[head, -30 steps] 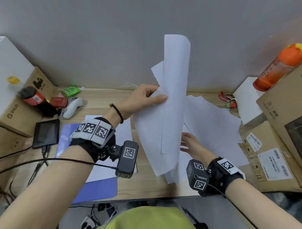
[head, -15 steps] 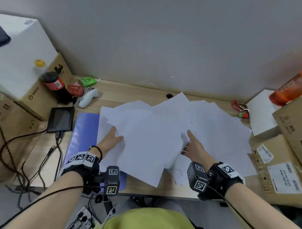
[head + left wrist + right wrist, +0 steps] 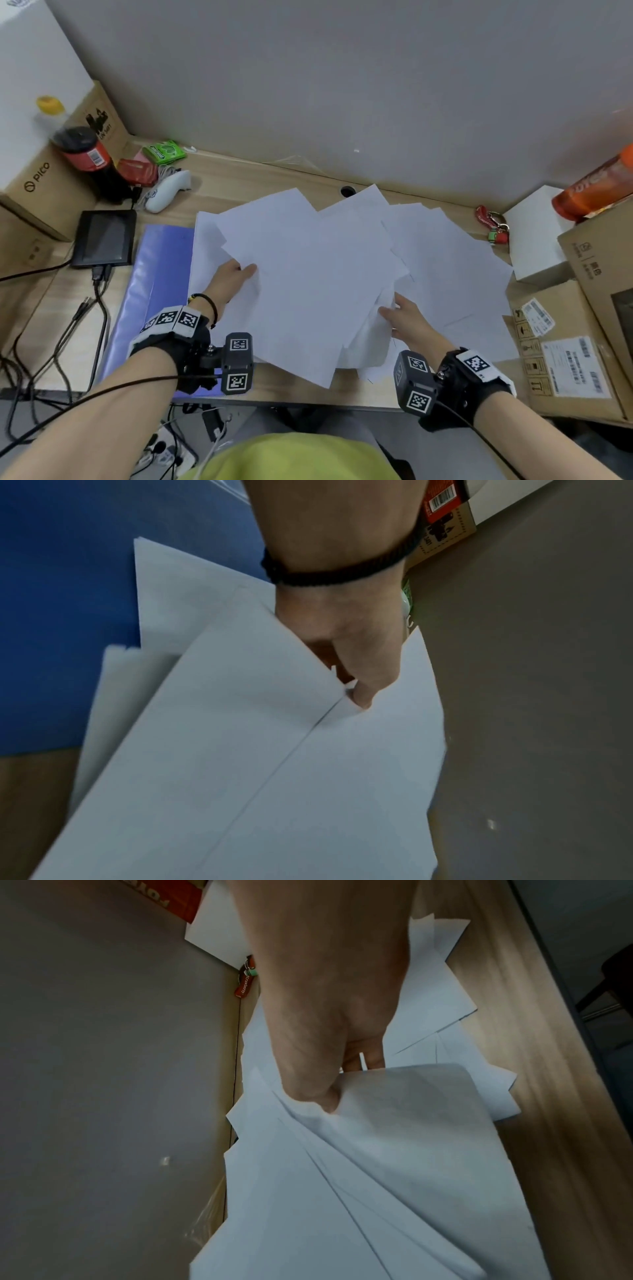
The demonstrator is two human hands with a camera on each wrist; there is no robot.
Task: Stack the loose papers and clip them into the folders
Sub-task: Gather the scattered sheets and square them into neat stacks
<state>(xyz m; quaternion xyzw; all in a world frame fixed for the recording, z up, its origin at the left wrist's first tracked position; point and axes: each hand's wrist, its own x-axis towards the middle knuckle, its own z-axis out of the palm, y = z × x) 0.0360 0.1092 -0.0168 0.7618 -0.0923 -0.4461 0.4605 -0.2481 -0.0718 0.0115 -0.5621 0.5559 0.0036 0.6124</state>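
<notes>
Both hands are gripping the loose papers (image 3: 318, 274): left hand (image 3: 233, 279) pinching one edge, right hand (image 3: 409, 320) clutching the other.

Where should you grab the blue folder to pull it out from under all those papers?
Probably by the blue folder's bare left edge, coming from the left. Its right part lies under the papers, where the left hand and right hand are busy, so only that left strip is free to pinch.

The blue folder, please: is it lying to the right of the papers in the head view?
No, the blue folder lies left of the papers, partly under them.
</notes>
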